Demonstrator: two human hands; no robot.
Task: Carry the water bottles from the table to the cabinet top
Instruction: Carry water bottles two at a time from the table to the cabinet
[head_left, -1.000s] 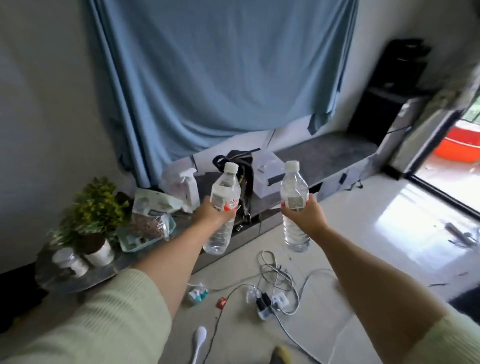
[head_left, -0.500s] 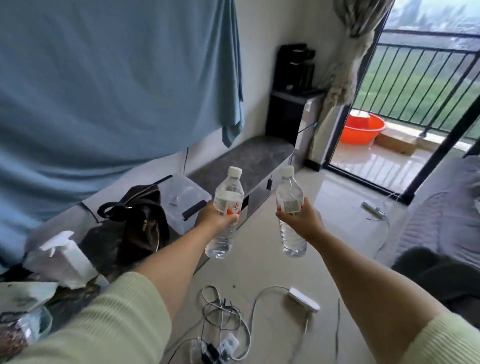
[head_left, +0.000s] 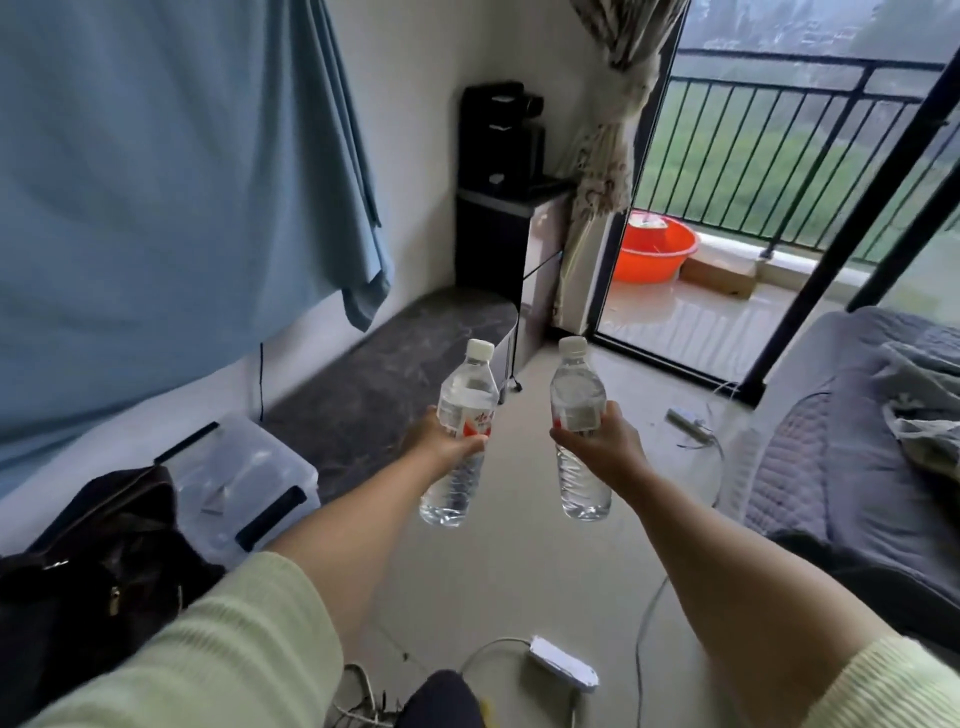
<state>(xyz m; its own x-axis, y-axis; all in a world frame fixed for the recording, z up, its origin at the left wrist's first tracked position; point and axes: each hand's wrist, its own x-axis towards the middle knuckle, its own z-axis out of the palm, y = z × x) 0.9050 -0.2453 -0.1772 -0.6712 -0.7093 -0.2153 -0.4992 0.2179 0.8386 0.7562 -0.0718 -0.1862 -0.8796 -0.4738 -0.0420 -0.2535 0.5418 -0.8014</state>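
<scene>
My left hand (head_left: 439, 439) grips a clear water bottle (head_left: 462, 405) with a white cap and a red-and-white label, held upright at arm's length. My right hand (head_left: 608, 447) grips a second clear water bottle (head_left: 576, 395) with a white cap, also upright, a little to the right of the first. Both bottles hang in the air above the pale floor. Beyond them a low dark grey cabinet top (head_left: 410, 353) runs along the wall. A tall black cabinet (head_left: 493, 244) with a black machine on it stands in the corner.
A blue cloth (head_left: 171, 171) hangs on the left wall. A black bag (head_left: 98, 551) and a clear plastic box (head_left: 244, 478) sit at lower left. Cables and a white power strip (head_left: 563, 667) lie on the floor. A grey bed (head_left: 852, 441) is on the right, an orange basin (head_left: 654, 249) on the balcony.
The view has swung right: the plant table and floor clutter left the frame, and the balcony door and bed came in. Both hands still hold their bottles upright in front of me.
</scene>
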